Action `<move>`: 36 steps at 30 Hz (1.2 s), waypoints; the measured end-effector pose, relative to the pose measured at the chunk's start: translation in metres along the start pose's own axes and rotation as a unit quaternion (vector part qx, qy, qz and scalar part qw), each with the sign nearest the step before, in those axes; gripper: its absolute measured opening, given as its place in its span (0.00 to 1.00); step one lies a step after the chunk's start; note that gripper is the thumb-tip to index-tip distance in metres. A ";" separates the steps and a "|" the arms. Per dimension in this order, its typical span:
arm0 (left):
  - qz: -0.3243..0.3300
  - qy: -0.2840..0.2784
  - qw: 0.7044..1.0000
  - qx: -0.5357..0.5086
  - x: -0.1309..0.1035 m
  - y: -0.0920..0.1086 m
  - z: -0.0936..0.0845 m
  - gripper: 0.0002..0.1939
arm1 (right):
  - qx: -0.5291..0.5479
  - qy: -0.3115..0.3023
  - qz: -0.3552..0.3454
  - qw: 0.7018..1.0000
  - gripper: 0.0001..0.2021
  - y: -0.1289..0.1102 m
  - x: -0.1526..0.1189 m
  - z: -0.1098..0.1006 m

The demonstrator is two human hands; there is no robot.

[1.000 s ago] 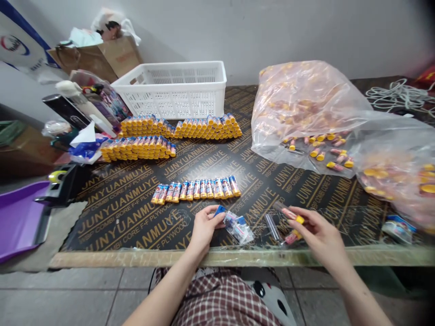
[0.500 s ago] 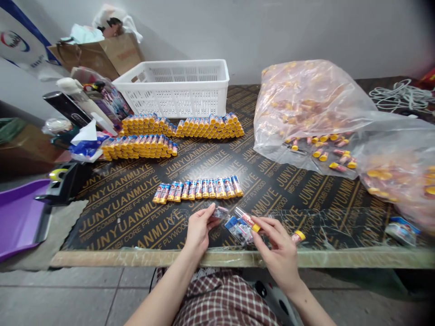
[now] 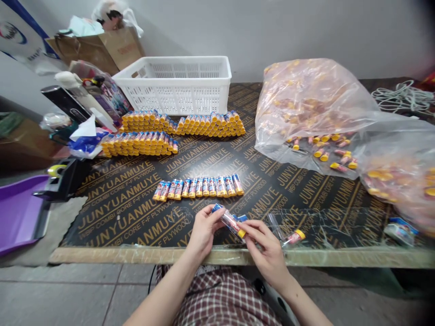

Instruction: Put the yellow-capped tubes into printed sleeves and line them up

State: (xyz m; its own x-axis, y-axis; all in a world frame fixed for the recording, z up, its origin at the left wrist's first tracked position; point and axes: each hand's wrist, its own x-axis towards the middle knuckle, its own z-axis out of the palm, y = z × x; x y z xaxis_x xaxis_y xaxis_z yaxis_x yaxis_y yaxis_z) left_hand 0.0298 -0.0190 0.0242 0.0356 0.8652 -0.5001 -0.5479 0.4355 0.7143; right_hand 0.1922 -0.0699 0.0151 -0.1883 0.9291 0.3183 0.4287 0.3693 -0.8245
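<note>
Lining up the tube (image 3: 232, 222) end to end seems the key here; light, even pressure along its length should spare the clear wall. Left hand (image 3: 203, 230): fingers pinched narrow on the blue end, at the upper left; whether this blue part is fixed to the tube, cannot tell. Tube: slants down to the right, between both hands, over the near part of the worktop (image 3: 210, 157). Right hand (image 3: 268, 242): thumb and foremost fingers nearly together at the yellow cap (image 3: 241, 233); exact contact unclear. Right of it: a loose tube (image 3: 292, 238), lying near the worktop's front edge.
</note>
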 end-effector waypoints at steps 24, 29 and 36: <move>-0.117 -0.112 0.982 0.096 -0.019 -0.002 0.012 0.22 | 0.097 -0.073 -0.027 0.992 0.43 0.010 0.010 0.000; -0.112 -0.103 0.983 0.099 -0.020 -0.002 0.013 0.22 | 0.106 -0.071 -0.028 0.991 0.43 0.008 0.014 0.002; 0.130 -0.004 0.953 0.275 0.035 0.039 0.004 0.24 | 0.083 -0.014 -0.003 0.996 0.40 0.012 0.025 -0.011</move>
State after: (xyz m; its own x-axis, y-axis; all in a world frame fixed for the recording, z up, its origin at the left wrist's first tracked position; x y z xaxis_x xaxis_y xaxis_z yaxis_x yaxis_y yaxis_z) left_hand 0.0132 0.0293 0.0369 -0.0339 0.9626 -0.2689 -0.0193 0.2684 0.9631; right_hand 0.2026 -0.0423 0.0181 -0.2166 0.9252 0.3114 0.2765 0.3641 -0.8894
